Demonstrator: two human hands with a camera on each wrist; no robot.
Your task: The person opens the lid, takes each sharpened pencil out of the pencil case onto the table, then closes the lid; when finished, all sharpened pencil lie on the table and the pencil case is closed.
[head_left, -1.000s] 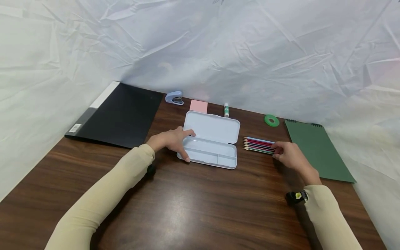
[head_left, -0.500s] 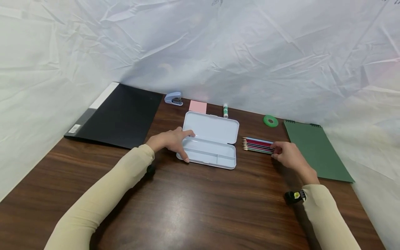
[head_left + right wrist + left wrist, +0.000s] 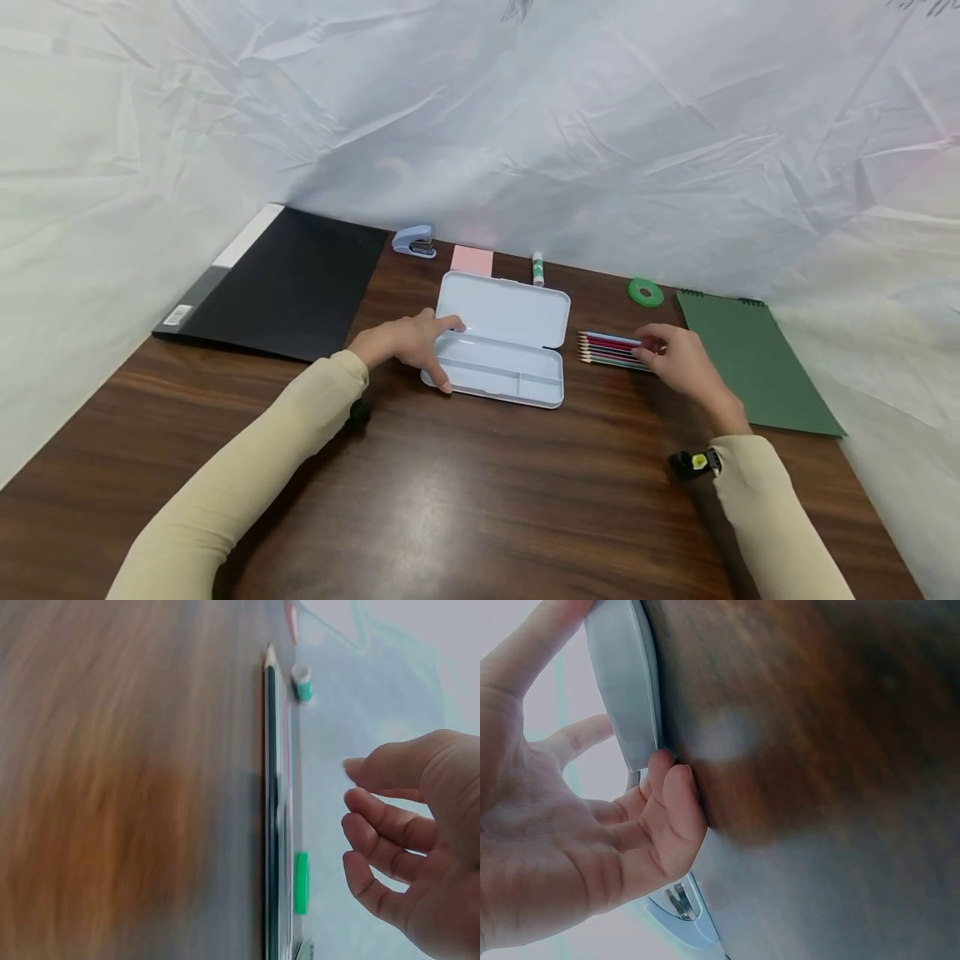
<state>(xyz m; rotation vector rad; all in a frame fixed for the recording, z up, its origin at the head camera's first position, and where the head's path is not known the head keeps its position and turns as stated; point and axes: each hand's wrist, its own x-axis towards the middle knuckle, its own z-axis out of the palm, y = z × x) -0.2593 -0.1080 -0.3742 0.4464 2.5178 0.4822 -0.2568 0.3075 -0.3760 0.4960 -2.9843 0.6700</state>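
Note:
A white pencil case point(image 3: 504, 310) lies with its lid swung back and its divided tray bare. My left hand point(image 3: 408, 340) holds the case's left end, thumb at the front edge; in the left wrist view, the curled smaller fingers point(image 3: 676, 802) touch the end of the case. Right of it, several coloured pencils point(image 3: 606, 347) lie side by side, tips pointing left. Over their blunt ends is my right hand point(image 3: 678, 358). The right wrist view shows its bent fingers point(image 3: 382, 840) apart from the pencils point(image 3: 276, 787), with nothing between them and the thumb.
Behind the case are a light blue stapler point(image 3: 414, 241), pink sticky notes point(image 3: 472, 260) and a glue stick point(image 3: 537, 269). Green tape point(image 3: 645, 292) and a green spiral notebook point(image 3: 753, 362) are on the right, a black folder point(image 3: 300, 283) on the left. White sheeting point(image 3: 480, 125) encloses the table.
My right hand has risen off the pencils' blunt ends and shifted slightly left, its fingertips parting from them. The left hand stays on the case. The head view has shifted a little.

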